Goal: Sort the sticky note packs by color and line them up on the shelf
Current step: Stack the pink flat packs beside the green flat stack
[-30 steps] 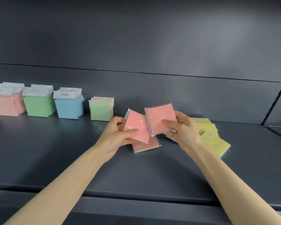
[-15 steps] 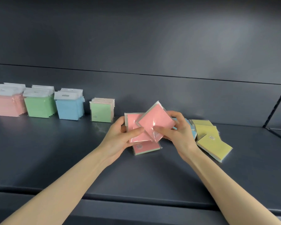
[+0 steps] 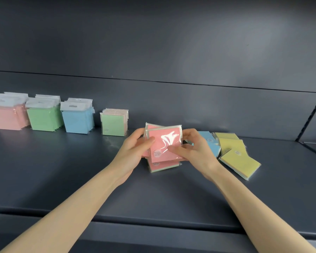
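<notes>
Two pink sticky note packs [image 3: 164, 143] are stacked together upright between my hands, just above the shelf [image 3: 80, 179]. My left hand [image 3: 133, 152] grips their left edge and my right hand [image 3: 195, 150] grips their right edge. Under them another pink pack [image 3: 162, 166] lies flat on the shelf. Blue packs [image 3: 211, 143] lie flat behind my right hand, partly hidden by it. Yellow packs [image 3: 239, 159] lie loose further right. A small green pack row [image 3: 113, 124] stands upright at the back.
At the far left back stand rows of larger hang-tab packs: pink [image 3: 6, 115], green [image 3: 43, 117] and blue [image 3: 77, 119]. The dark back wall [image 3: 171, 52] rises behind the shelf. A shelf divider [image 3: 310, 117] runs at the right.
My right hand has turned its pink pack square and brought it left onto the pink pack in my left hand; both hands now hold the pair together.
</notes>
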